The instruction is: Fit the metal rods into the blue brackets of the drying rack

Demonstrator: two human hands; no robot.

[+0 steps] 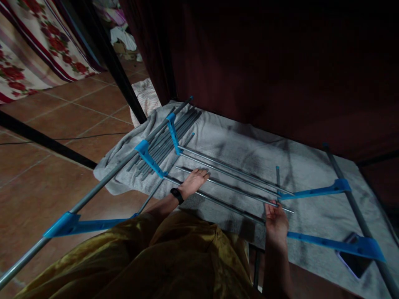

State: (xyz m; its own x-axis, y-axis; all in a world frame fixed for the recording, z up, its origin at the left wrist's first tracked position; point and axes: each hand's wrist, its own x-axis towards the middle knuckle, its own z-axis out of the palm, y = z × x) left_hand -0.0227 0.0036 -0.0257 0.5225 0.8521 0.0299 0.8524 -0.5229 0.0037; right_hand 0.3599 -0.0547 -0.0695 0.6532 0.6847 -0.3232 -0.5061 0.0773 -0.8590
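Held a loose rod (237, 190), gripped from above in the left hand (195, 180) and pinched near its other end by the fingers of the right hand (277, 219); had free ends just beyond the left hand, near a bracket (151, 161), and just past the right hand, between two more brackets (333, 246); looked like the step of fitting rods across; seemed to call next for a level hold and careful lining up with the brackets.

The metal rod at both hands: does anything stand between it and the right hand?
Nothing visible does: the right hand holds the metal rod near one end, while the left hand lies over it.
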